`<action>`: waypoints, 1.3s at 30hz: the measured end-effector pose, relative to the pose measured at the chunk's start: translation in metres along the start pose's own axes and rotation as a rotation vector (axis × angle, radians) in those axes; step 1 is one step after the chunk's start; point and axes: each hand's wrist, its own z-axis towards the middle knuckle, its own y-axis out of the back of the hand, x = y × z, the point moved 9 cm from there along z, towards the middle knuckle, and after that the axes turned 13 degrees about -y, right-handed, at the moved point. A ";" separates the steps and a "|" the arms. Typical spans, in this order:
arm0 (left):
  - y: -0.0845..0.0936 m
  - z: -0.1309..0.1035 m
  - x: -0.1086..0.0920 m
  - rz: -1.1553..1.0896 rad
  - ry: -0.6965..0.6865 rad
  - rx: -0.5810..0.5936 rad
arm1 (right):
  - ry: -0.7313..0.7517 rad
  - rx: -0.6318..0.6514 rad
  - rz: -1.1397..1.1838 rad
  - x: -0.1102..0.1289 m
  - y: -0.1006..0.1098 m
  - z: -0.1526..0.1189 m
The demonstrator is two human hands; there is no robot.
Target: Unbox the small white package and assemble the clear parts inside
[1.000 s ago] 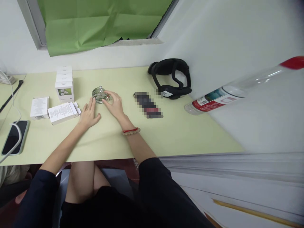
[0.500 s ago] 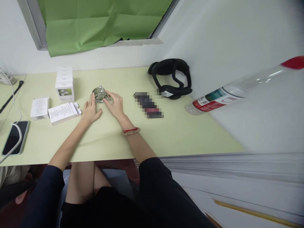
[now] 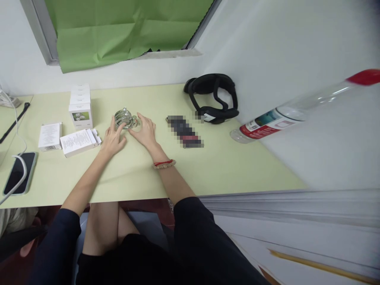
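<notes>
A clear, ribbed glass object (image 3: 123,116) with small round knobs lies on the table between my hands; its exact kind is hard to make out. At its left near side is my left hand (image 3: 112,141), palm down with the fingers spread, the fingertips at the glass edge. My right hand (image 3: 145,132) curves around its right side, thumb and forefinger apart, by a small glass knob (image 3: 135,120). Whether the fingertips press on the glass cannot be told. A bead bracelet (image 3: 164,164) with a red cord circles my right wrist.
Left of my hands stand a row of white boxes (image 3: 81,114) and two lying boxes (image 3: 50,136) (image 3: 77,142). A phone (image 3: 20,174) with a white cable lies far left. Rightward are a blurred-out dark object (image 3: 184,132), a black headset (image 3: 215,99) and a plastic bottle (image 3: 273,124).
My right hand has opened a little away from the glass object, showing more of its right side. My left fingers have shifted slightly left and spread. The view has moved slightly.
</notes>
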 end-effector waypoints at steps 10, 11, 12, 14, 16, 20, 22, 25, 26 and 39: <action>-0.006 0.000 0.002 0.006 0.050 0.089 | 0.150 -0.054 -0.004 0.021 0.015 -0.006; -0.005 0.000 0.001 0.013 0.056 0.092 | 0.149 -0.053 0.000 0.021 0.015 -0.006; -0.004 0.000 0.001 0.023 0.063 0.091 | 0.147 -0.052 0.002 0.021 0.015 -0.005; -0.002 0.000 0.000 0.045 0.078 0.088 | 0.142 -0.047 -0.005 0.020 0.014 -0.005; -0.001 0.000 0.001 0.061 0.093 0.087 | 0.145 -0.036 -0.017 0.020 0.014 -0.006; 0.002 0.000 0.001 0.054 0.103 0.069 | 0.146 -0.011 -0.039 0.020 0.013 -0.006; 0.002 0.000 0.002 0.045 0.105 0.066 | 0.099 -0.014 -0.044 0.014 0.013 -0.004; 0.000 0.000 0.003 0.030 0.103 0.064 | 0.013 -0.016 -0.033 0.003 0.010 -0.001; 0.000 0.000 0.004 0.024 0.101 0.060 | 0.000 -0.009 -0.026 0.000 0.008 -0.001; 0.001 0.000 0.002 0.049 0.113 0.071 | -0.114 -0.004 -0.027 -0.010 0.014 0.001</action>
